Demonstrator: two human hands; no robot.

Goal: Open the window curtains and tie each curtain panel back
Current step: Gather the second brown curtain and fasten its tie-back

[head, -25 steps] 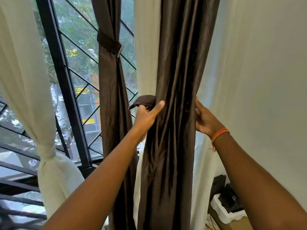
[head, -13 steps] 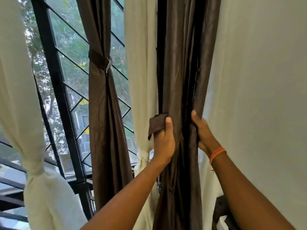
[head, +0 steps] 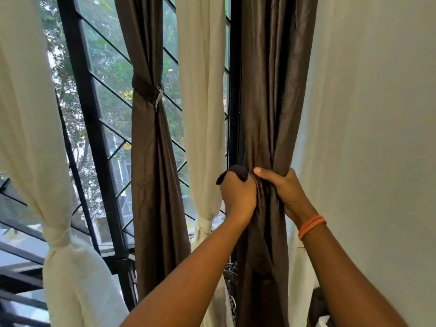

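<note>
A dark brown curtain panel [head: 271, 90] hangs at the window's right side, bunched at mid height. My right hand [head: 280, 187] grips the bunched fabric from the right, thumb across the front. My left hand [head: 238, 197] holds the end of a dark brown tie-back strap [head: 236, 172] against the panel's left side. A second brown panel [head: 153, 161] hangs to the left, cinched by its own tie-back [head: 146, 90]. Two cream sheer panels, one far left [head: 35, 138] and one in the middle [head: 203, 114], are each knotted low down.
The black window frame [head: 94, 138] with diagonal grille bars stands behind the curtains. A pale wall [head: 377, 138] fills the right side. A dark object [head: 316, 305] sits low at the right edge, and some wires show beside the brown panel's bottom.
My right hand has come round the front and closed on the brown panel, bunching it tighter. My left hand has curled around the strap end. The view has tilted upward.
</note>
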